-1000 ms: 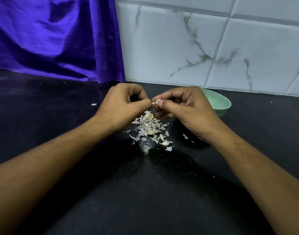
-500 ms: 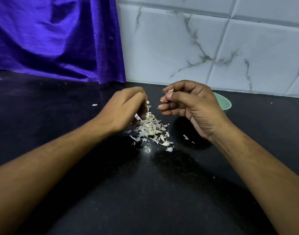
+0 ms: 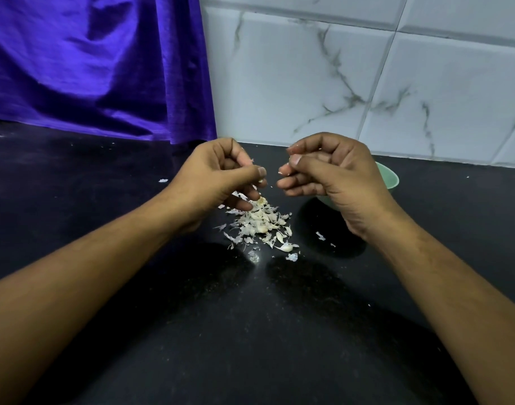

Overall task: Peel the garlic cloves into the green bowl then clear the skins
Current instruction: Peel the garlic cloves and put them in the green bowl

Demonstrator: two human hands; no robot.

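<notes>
We find the right hand (image 3: 332,176) pinching a garlic clove (image 3: 283,170) above the middle of the worktop (image 3: 250,331); the left hand (image 3: 218,176) pinches a skin scrap (image 3: 259,180); skin pile (image 3: 259,220) beneath; green bowl (image 3: 390,177) behind the right hand.

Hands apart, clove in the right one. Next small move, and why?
Probably swing the right hand back over the green bowl and release the garlic clove: it looks pale and bare in the fingertips, and the bowl sits just behind that hand. The left hand seems to pinch a skin scrap above the skin pile.
</notes>
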